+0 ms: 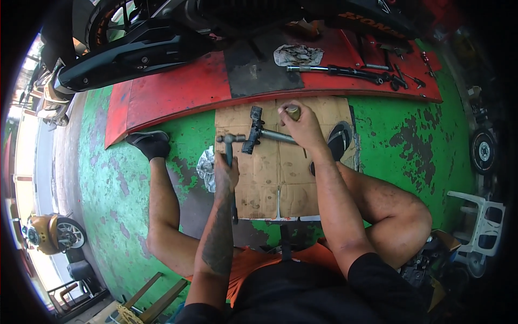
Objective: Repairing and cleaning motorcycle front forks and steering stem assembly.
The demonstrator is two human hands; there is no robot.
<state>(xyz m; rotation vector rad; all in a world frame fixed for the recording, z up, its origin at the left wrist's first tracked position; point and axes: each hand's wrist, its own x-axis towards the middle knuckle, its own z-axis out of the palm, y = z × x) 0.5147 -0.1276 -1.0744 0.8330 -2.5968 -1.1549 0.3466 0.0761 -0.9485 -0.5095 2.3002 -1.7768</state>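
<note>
Grips a hammer (229,139) in the left hand (227,174), has a triple clamp (253,129) with steering stem (278,136) on flattened cardboard (264,189), clasps a round-ended handle (293,112) in the right hand (303,127), faces a fork leg (345,72) and crumpled rag (298,55) on the red platform (178,81) beyond

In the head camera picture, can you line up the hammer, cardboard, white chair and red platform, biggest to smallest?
1. red platform
2. cardboard
3. white chair
4. hammer
That's only how they look: the chair is farther away, and the left hand hides some hammer.
</note>
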